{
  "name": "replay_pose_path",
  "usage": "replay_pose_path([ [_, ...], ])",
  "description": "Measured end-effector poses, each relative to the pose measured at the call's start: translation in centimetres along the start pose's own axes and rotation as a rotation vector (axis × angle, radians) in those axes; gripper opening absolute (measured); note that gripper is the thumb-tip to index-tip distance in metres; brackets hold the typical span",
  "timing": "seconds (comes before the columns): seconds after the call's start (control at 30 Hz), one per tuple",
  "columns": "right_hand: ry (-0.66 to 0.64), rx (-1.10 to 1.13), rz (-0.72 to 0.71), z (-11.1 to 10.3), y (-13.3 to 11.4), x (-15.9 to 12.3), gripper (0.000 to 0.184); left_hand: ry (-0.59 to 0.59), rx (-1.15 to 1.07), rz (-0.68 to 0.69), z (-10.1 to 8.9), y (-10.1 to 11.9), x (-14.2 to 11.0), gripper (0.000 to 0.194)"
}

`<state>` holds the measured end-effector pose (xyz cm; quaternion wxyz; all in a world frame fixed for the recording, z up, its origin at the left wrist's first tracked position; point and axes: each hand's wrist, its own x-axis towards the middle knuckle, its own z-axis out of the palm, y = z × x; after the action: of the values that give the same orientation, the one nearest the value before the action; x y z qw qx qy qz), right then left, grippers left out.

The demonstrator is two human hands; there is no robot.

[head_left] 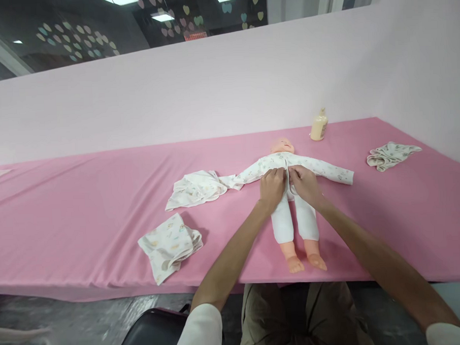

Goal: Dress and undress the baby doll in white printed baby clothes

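Note:
A baby doll [282, 146] lies on its back on the pink-covered table, its feet toward me. It wears a white patterned baby shirt [329, 169] with long sleeves spread out to both sides, and white legs show below. My left hand [273, 187] grips the left front edge of the shirt at the chest. Opposite it, my right hand [305, 183] pinches the other front edge, fingertips close to the left ones. The exact spot between my fingers is too small to make out. A crumpled white patterned cloth [196, 188] touches the end of the left sleeve.
A folded patterned cloth [171, 245] lies near the front edge, left of the doll. At the back stands a cream pump bottle [319, 125]. Another bunched cloth [391, 155] is at the right. A white wall borders the pink table [83, 214]; a black chair [151, 334] stands below.

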<state>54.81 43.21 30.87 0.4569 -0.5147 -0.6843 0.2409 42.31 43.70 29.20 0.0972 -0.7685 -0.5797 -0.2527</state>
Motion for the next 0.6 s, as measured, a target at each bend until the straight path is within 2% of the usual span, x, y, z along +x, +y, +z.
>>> replay_pose_path([
  [0.17,-0.012,0.237,0.149,0.3,1.0,0.5,0.017,-0.009,0.017,0.009,-0.3,0.3,0.1,0.025],
  [0.33,-0.001,0.36,0.17,0.5,1.6,0.7,0.015,-0.01,0.013,0.006,-0.3,0.2,0.0,0.026],
  [0.6,-0.014,0.572,0.297,0.6,1.7,1.2,0.005,-0.03,0.015,-0.012,-0.2,0.2,0.1,0.027],
])
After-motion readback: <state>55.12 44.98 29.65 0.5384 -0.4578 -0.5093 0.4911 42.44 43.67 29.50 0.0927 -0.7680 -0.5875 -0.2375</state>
